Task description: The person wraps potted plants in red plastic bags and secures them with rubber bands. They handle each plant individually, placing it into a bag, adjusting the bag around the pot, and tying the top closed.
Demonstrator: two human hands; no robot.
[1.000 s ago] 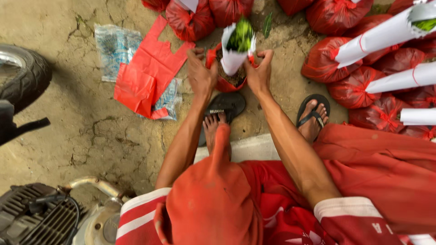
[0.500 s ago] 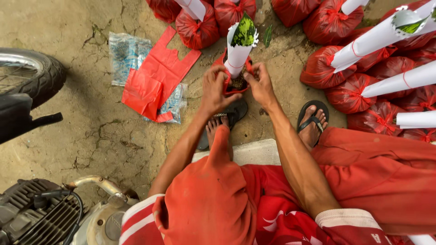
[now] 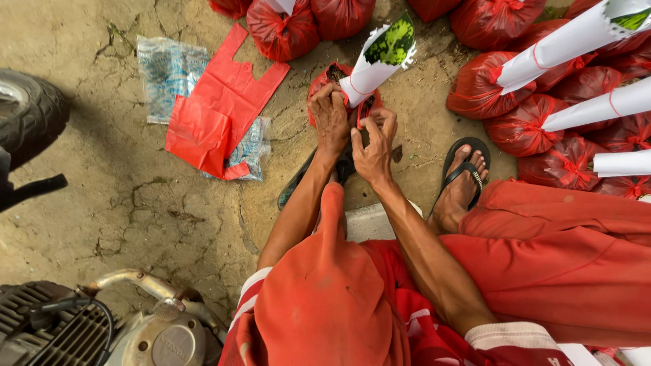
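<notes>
My left hand (image 3: pixel 330 116) and my right hand (image 3: pixel 372 144) both grip a red plastic bag (image 3: pixel 324 80) on the ground in front of my feet. A white paper cone (image 3: pixel 369 66) with green leaves at its top sticks out of the bag, tilted to the right. My fingers pinch the bag's edges around the base of the cone. The lower part of the bag is hidden behind my hands.
Several tied red bags with white cones (image 3: pixel 576 41) lie at the right and top. Flat red bags (image 3: pixel 217 115) and clear plastic packets (image 3: pixel 166 71) lie at the left. A motorbike tyre (image 3: pixel 30 115) and engine (image 3: pixel 88 325) sit at the left. My sandalled foot (image 3: pixel 464 179) rests at the right.
The cone has tipped from nearly upright to leaning right. My hands have closed in on the bag's mouth at the cone's base.
</notes>
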